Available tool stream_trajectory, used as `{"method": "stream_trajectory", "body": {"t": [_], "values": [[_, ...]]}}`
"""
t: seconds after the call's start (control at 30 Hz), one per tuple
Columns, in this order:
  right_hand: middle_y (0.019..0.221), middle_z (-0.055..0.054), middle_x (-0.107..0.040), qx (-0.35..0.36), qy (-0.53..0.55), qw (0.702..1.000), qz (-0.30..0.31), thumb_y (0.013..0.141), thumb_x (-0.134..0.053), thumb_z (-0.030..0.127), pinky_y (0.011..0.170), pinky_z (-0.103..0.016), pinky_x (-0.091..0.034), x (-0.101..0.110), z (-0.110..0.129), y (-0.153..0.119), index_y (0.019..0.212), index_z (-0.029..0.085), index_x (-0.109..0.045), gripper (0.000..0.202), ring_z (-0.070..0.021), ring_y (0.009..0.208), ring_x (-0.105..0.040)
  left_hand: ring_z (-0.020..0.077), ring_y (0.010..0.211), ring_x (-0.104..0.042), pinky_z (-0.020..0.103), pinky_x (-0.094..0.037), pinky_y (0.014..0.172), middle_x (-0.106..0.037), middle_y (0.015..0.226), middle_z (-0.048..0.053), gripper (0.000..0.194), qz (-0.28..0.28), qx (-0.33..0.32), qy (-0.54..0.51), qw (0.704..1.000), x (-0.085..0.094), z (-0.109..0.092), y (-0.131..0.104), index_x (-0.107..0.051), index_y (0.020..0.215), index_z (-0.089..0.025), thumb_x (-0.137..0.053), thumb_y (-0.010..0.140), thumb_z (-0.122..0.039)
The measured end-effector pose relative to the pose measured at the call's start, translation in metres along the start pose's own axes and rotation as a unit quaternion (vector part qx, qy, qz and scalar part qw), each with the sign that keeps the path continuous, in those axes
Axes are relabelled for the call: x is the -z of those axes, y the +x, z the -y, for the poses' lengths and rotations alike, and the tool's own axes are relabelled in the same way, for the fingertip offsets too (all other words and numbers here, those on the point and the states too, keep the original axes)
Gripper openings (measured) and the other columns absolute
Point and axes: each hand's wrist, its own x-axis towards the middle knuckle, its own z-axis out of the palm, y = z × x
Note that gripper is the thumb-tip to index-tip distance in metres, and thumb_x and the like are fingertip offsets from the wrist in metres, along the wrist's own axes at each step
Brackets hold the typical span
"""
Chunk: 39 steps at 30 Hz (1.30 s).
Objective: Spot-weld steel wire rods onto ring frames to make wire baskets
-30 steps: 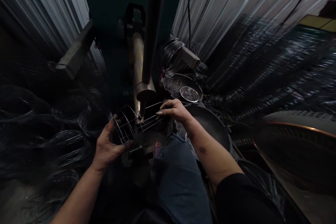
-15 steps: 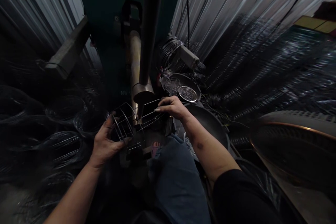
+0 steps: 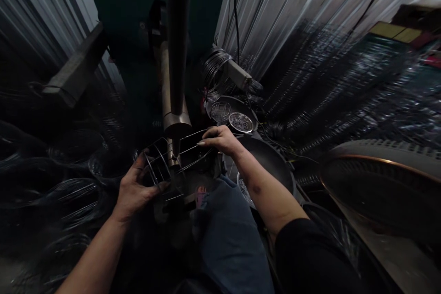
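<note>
A wire frame [image 3: 159, 161] with curved bars and long straight rods lies across the lower end of a machine's metal arm, held between my two hands. My left hand [image 3: 134, 186] grips its curved left end, thumb below and fingers above. At the other end, my right hand [image 3: 220, 140] pinches the long rods between thumb and fingers. The machine's upper cylinder [image 3: 177, 122] comes down just behind the wire frame, and the narrow electrode tip [image 3: 175, 147] under it meets the frame near its middle. Dark surroundings hide the frame's lower part.
Round pans [image 3: 257, 124] with small wire grids stand on the right, before a coil of wire [image 3: 215, 71] on a post. A fan-like round housing [image 3: 379, 193] is at far right. Wire baskets [image 3: 79, 197] crowd the left. Shiny wire stacks [image 3: 330, 87] line the wall.
The view has shifted slightly, so the machine and background sit further left. Both hands keep their grip on the wire frame, with little movement relative to the machine.
</note>
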Motion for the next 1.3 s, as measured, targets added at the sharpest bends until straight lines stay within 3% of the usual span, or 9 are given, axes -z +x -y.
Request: {"method": "stream_trajectory", "body": {"t": [0.2, 0.73, 0.83, 0.93, 1.0, 1.1, 1.17, 1.23, 1.3], "values": [[0.063, 0.0, -0.055, 0.072, -0.008, 0.996, -0.051, 0.051, -0.084, 0.049, 0.058, -0.026, -0.039, -0.005, -0.001, -0.003, 0.057, 0.017, -0.07, 0.036, -0.0122, 0.061, -0.05, 0.0353, 0.114, -0.06, 0.051, -0.049, 0.099, -0.06, 0.129, 0.01, 0.109, -0.013, 0.02, 0.021, 0.999, 0.0, -0.005, 0.001, -0.047, 0.141, -0.026, -0.092, 0.042, -0.041], [0.066, 0.0, -0.056, 0.082, -0.024, 0.995, -0.041, 0.057, -0.082, 0.047, 0.062, -0.027, -0.04, -0.006, -0.01, 0.001, 0.062, 0.015, -0.07, 0.034, -0.0131, 0.064, -0.052, 0.0336, 0.116, -0.059, 0.05, -0.045, 0.103, -0.06, 0.129, 0.01, 0.106, 0.025, 0.031, -0.004, 0.999, -0.002, -0.014, 0.001, -0.046, 0.14, -0.023, -0.091, 0.045, -0.039], [0.074, -0.002, -0.062, 0.122, -0.042, 0.986, -0.103, 0.055, -0.085, 0.039, 0.071, -0.029, -0.044, -0.009, -0.005, -0.015, 0.069, 0.017, -0.073, 0.029, -0.016, 0.074, -0.057, 0.033, 0.117, -0.058, 0.048, -0.045, 0.104, -0.058, 0.133, 0.011, 0.106, 0.019, 0.011, 0.027, 0.999, 0.003, -0.019, -0.011, -0.045, 0.141, -0.023, -0.089, 0.047, -0.043], [0.082, -0.003, -0.065, 0.137, -0.053, 0.972, -0.185, 0.061, -0.083, 0.035, 0.075, -0.031, -0.046, -0.018, 0.0, -0.063, 0.076, 0.02, -0.074, 0.023, -0.0172, 0.079, -0.059, 0.0322, 0.119, -0.057, 0.048, -0.041, 0.107, -0.056, 0.136, 0.009, 0.103, 0.029, -0.02, 0.116, 0.993, 0.013, -0.025, -0.047, -0.045, 0.141, -0.026, -0.087, 0.05, -0.047], [0.074, -0.002, -0.065, 0.105, -0.015, 0.982, -0.153, 0.069, -0.079, 0.037, 0.07, -0.03, -0.047, -0.034, -0.001, -0.107, 0.072, 0.019, -0.073, 0.019, -0.0159, 0.071, -0.06, 0.0325, 0.118, -0.057, 0.049, -0.042, 0.107, -0.057, 0.134, 0.009, 0.102, 0.029, 0.015, 0.165, 0.986, 0.021, -0.026, -0.077, -0.046, 0.141, -0.026, -0.086, 0.05, -0.05], [0.081, -0.004, -0.069, 0.062, 0.038, 0.995, 0.062, 0.068, -0.079, 0.04, 0.075, -0.031, -0.049, -0.073, -0.01, -0.17, 0.081, 0.019, -0.074, 0.025, -0.0187, 0.077, -0.064, 0.034, 0.107, -0.064, 0.05, -0.048, 0.099, -0.067, 0.117, 0.011, 0.104, -0.026, 0.185, 0.155, 0.97, 0.03, -0.018, -0.115, -0.05, 0.137, -0.021, -0.086, 0.045, -0.053], [0.089, -0.004, -0.071, 0.01, 0.064, 0.985, 0.158, 0.067, -0.079, 0.04, 0.082, -0.033, -0.049, -0.104, -0.019, -0.197, 0.093, 0.019, -0.073, 0.033, -0.0202, 0.085, -0.065, 0.0342, 0.102, -0.066, 0.049, -0.053, 0.093, -0.069, 0.111, 0.014, 0.098, -0.047, 0.281, 0.086, 0.955, 0.037, -0.008, -0.128, -0.053, 0.132, -0.015, -0.083, 0.049, -0.056], [0.084, -0.002, -0.07, -0.086, 0.125, 0.976, 0.157, 0.071, -0.076, 0.041, 0.079, -0.032, -0.051, -0.127, -0.025, -0.206, 0.092, 0.018, -0.071, 0.031, -0.0184, 0.081, -0.066, 0.0336, 0.101, -0.066, 0.047, -0.055, 0.088, -0.068, 0.112, 0.016, 0.087, -0.032, 0.322, 0.037, 0.946, 0.046, 0.001, -0.134, -0.055, 0.129, -0.012, -0.076, 0.059, -0.061], [0.07, 0.0, -0.067, -0.185, 0.223, 0.949, 0.127, 0.073, -0.074, 0.042, 0.066, -0.03, -0.052, -0.138, -0.025, -0.2, 0.087, 0.017, -0.066, 0.03, -0.0156, 0.065, -0.064, 0.0331, 0.101, -0.066, 0.047, -0.056, 0.087, -0.069, 0.111, 0.015, 0.076, -0.01, 0.282, 0.092, 0.955, 0.057, 0.006, -0.137, -0.059, 0.125, -0.013, -0.069, 0.067, -0.061]]}}
